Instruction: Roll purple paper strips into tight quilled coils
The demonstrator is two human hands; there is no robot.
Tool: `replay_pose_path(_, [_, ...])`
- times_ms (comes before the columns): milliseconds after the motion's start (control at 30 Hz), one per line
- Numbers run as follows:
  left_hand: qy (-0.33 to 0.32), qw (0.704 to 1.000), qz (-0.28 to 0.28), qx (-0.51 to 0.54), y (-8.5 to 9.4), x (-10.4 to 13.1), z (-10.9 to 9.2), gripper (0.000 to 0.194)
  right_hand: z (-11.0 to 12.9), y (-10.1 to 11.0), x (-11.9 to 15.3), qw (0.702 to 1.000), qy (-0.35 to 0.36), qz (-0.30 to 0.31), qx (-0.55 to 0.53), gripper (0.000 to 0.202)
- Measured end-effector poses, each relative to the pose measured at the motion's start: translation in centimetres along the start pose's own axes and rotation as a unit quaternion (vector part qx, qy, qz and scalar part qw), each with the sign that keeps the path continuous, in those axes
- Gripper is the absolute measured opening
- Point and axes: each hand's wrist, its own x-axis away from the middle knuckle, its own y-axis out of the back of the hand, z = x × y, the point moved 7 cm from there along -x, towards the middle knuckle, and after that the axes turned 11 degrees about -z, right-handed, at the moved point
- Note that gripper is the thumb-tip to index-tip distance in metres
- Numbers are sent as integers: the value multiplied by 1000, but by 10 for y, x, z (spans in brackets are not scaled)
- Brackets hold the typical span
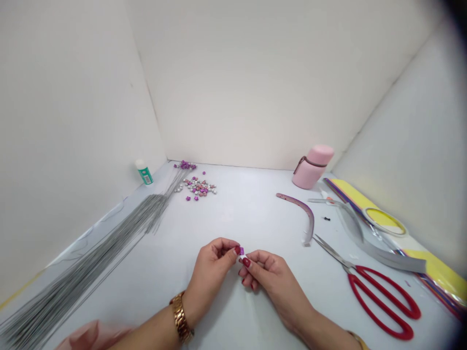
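Our left grip (215, 260) is pinched on a small purple piece (242, 251), and our right grip (272, 274) holds its white end between thumb and fingers. We find this piece over the desk (248, 209), toward the middle of the near edge. Along the left edge we note a bundle of grey wires (116, 238); near the far left corner, a pile of small stars (200, 187). Red-handled scissors (348, 265) lie toward the right edge, and a pink flask (310, 171) stands near the far right corner.
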Motion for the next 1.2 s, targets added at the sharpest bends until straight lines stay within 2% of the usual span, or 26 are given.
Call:
replay_pose_path(100, [7, 1000, -8, 2, 0, -1, 3, 9, 2, -1, 0, 1000, 9, 9, 4, 18])
replay_pose_path(233, [-41, 999, -19, -30, 1, 2, 0, 8, 6, -2, 1, 1000, 11, 9, -9, 18])
replay_pose_path(400, [-178, 977, -25, -117, 3, 10, -19, 8, 8, -2, 3, 998, 6, 10, -57, 18])
replay_pose_path(500, [-263, 953, 2, -151, -1, 17, -30, 14, 8, -2, 3, 996, -4, 7, -88, 19])
replay_pose_path(567, [-286, 945, 20, -158, -4, 19, -32, 16, 8, -1, 2, 995, -8, 4, -101, 20])
replay_pose_path(633, [-272, 952, 21, -142, -4, 18, -31, 13, 9, 0, 1, 994, -2, 0, -107, 19])
replay_pose_path(800, [-150, 988, 30, -35, -5, 12, -20, 11, 12, 1, 0, 996, 21, -10, -90, 24])
replay_pose_path(1033, [-35, 998, 34, 46, -7, 7, -7, 11, 11, 3, 0, 999, 32, -30, 2, 25])
replay_pose_path(1200, [-2, 997, 38, 74, -9, 2, 1, 13, 17, 1, 0, 997, 65, -14, 49, 20])
